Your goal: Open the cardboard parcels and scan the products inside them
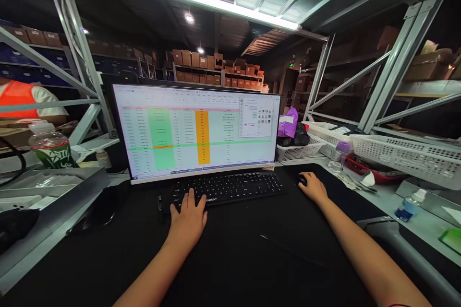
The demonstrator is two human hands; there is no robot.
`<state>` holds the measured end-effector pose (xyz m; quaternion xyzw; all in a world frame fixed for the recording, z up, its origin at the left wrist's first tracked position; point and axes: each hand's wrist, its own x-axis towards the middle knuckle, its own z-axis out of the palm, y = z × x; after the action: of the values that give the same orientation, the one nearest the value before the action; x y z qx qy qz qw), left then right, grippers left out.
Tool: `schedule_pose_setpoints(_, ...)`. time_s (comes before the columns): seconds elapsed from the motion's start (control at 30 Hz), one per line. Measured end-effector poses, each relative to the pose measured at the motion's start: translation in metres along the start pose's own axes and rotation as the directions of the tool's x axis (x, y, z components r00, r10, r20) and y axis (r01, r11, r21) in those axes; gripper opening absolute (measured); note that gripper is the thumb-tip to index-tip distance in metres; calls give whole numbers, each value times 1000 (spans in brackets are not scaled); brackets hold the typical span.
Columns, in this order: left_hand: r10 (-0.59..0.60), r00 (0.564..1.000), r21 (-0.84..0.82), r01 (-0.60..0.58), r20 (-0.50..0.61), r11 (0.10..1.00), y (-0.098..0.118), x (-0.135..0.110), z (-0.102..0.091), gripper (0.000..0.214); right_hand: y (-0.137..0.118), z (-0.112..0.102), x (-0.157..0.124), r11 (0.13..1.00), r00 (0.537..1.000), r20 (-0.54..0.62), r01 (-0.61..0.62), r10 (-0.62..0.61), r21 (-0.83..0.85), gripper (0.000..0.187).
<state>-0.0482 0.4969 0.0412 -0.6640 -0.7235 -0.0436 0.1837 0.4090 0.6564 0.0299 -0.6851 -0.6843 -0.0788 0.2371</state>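
Note:
My left hand (188,218) rests with its fingers spread on the lower left part of a black keyboard (234,188). At the right, my right hand (314,187) is curved over a black computer mouse (302,180), which shows only in part beyond the fingers. Behind the keyboard stands a wide monitor (194,129). Its screen holds a spreadsheet with green and orange columns, and a smaller window overlaps the sheet's right side. The text is too small to read. Keyboard and mouse lie on a black desk mat (237,254).
White plastic baskets (406,153), a spray bottle (410,205) and a purple bag (288,123) stand to the right. On the left are a green-labelled bottle (50,146) and a metal tray (72,192). A person in an orange vest (18,98) is beyond the rack.

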Motion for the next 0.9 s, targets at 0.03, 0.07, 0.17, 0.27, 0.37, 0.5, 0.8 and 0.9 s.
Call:
schedule_pose_setpoints(0.03,-1,1000,4,1,2,1000,0,0,0,49,-1,-1,0,1000,1000,0,-2,2,0,42)
schedule_pose_setpoints(0.07,-2,1000,8,2,4,1000,0,0,0,49,-1,-1,-1,1000,1000,0,-4,4,1,41)
schedule_pose_setpoints(0.17,-8,1000,15,8,7,1000,-1,0,0,49,-3,-2,-1,1000,1000,-4,-20,20,2,41)
schedule_pose_setpoints(0.27,-5,1000,20,5,8,1000,-1,0,-2,49,-4,-2,-1,1000,1000,-7,-30,30,6,43)
schedule_pose_setpoints(0.37,0,1000,20,0,18,1000,0,0,-2,50,-3,-1,0,1000,1000,-12,-27,27,9,45)
schedule_pose_setpoints(0.5,-3,1000,-1,3,22,1000,-1,0,-2,50,0,4,1,1000,999,-33,-18,19,15,46)
schedule_pose_setpoints(0.8,2,1000,-9,-1,10,1000,0,0,-2,49,10,15,5,999,998,-59,10,-8,33,44)
schedule_pose_setpoints(0.9,3,1000,7,-4,8,1000,0,0,-2,50,11,15,5,999,998,-62,9,-7,38,45)
